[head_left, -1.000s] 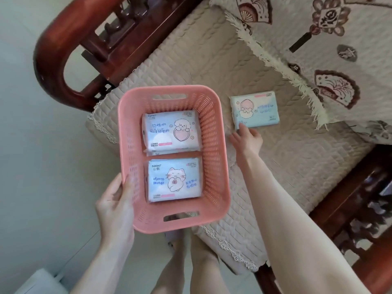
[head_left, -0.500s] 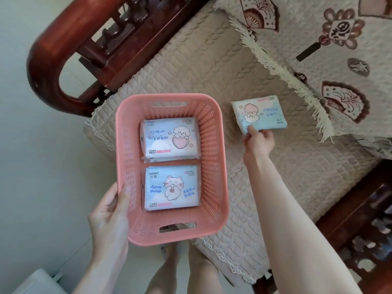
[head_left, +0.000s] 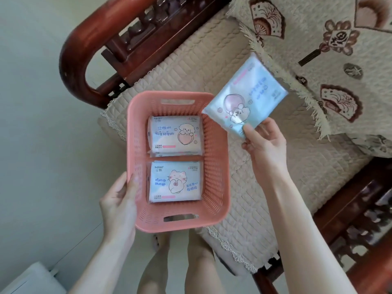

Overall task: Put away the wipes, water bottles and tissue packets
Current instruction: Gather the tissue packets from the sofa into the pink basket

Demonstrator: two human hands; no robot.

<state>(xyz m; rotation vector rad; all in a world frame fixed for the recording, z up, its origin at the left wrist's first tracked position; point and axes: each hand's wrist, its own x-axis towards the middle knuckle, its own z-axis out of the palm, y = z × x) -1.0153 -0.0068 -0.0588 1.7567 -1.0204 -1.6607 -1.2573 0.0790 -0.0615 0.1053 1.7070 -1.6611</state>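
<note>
Bare legs [head_left: 169, 262] at the bottom of the view, over pale floor.

Left hand [head_left: 118, 206]: grips the near left wall of the pink basket [head_left: 221, 158], thumb hooked over the rim, fingers outside. The basket's near end juts past the edge of the quilted seat cushion [head_left: 254, 198]. Whether its far end rests on the cushion cannot be told.

Inside the basket, two tissue packets lie flat and face up. The cat-print packet [head_left: 175, 181] is nearer and the dog-print packet [head_left: 175, 134] is just beyond it, their edges almost touching.

Right hand [head_left: 263, 145]: pinches the near edge of a third tissue packet [head_left: 246, 96], thumb on top, fingers beneath. This packet is tilted, lifted off the cushion, and overlaps the basket's far right corner in view.

Beyond: a carved dark wooden armrest [head_left: 84, 49] to the left and a fringed throw with fan motifs [head_left: 318, 49] to the right.
</note>
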